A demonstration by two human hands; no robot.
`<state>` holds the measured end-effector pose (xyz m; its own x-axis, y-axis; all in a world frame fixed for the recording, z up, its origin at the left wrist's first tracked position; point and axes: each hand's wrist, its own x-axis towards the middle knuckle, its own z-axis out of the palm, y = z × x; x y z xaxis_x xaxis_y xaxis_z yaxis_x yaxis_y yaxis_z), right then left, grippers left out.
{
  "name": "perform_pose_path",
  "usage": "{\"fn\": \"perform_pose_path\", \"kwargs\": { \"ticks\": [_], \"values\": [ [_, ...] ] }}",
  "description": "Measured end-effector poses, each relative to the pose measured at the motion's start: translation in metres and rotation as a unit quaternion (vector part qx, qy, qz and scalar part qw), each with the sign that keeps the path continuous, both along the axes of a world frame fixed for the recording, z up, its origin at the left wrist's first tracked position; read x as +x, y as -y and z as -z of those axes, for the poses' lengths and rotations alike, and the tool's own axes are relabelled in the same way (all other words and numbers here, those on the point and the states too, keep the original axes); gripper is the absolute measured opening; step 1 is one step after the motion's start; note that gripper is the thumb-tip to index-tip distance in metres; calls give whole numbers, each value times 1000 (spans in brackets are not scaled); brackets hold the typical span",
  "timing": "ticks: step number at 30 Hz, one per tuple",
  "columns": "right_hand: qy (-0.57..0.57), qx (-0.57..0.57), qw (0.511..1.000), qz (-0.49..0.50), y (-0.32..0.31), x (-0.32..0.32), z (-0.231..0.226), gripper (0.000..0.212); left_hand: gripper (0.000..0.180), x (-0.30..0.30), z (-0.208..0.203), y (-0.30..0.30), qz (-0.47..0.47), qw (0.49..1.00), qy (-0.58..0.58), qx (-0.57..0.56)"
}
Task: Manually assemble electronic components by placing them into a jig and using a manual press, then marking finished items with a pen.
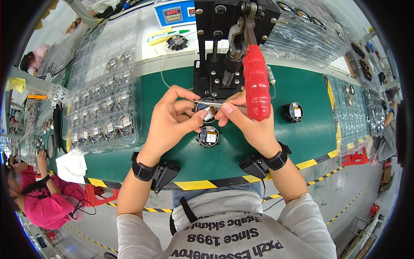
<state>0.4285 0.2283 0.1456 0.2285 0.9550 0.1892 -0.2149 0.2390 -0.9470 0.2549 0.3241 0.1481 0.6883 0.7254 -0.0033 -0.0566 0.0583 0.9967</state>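
Round part (pixel 208 111) pinched between left fingers (pixel 196 117), tweezers (pixel 215 104) touching

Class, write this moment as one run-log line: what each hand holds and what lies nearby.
left hand: holds round part | right hand: tweezers on it | second round part on green mat below | press handle above

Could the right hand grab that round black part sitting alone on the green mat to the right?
Probably yes: the round black part lies alone on the green mat, but the right hand now holds tweezers.
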Motion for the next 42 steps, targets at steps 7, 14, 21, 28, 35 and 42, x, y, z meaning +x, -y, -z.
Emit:
{"fn": "perform_pose_path", "kwargs": {
  "ticks": [7, 14, 21, 28, 35, 42],
  "values": [
    [-47, -7, 999, 15, 1, 0, -4, 6, 35, 0, -6, 0, 21, 998, 36, -36],
    [-61, -41, 997, 3, -2, 6, -2, 13, 44, 2, -11, 0, 44, 996, 77, -10],
    [-43, -55, 997, 23, -2, 3, -7, 14, 41, 1, -7, -1, 69, 993, 80, -46],
    [-18, -17, 999, 20, -4, 3, 1, 15, 39, 1, -5, -2, 60, 996, 66, -5],
    [-5, -32, 999, 14, -2, 4, -6, 15, 39, 3, -4, 0, 74, 995, 73, 5],
    [-85, -77, 993, 13, 0, 2, -12, 19, 40, 4, -3, 1, 79, 992, 94, 18]
  ]
}}
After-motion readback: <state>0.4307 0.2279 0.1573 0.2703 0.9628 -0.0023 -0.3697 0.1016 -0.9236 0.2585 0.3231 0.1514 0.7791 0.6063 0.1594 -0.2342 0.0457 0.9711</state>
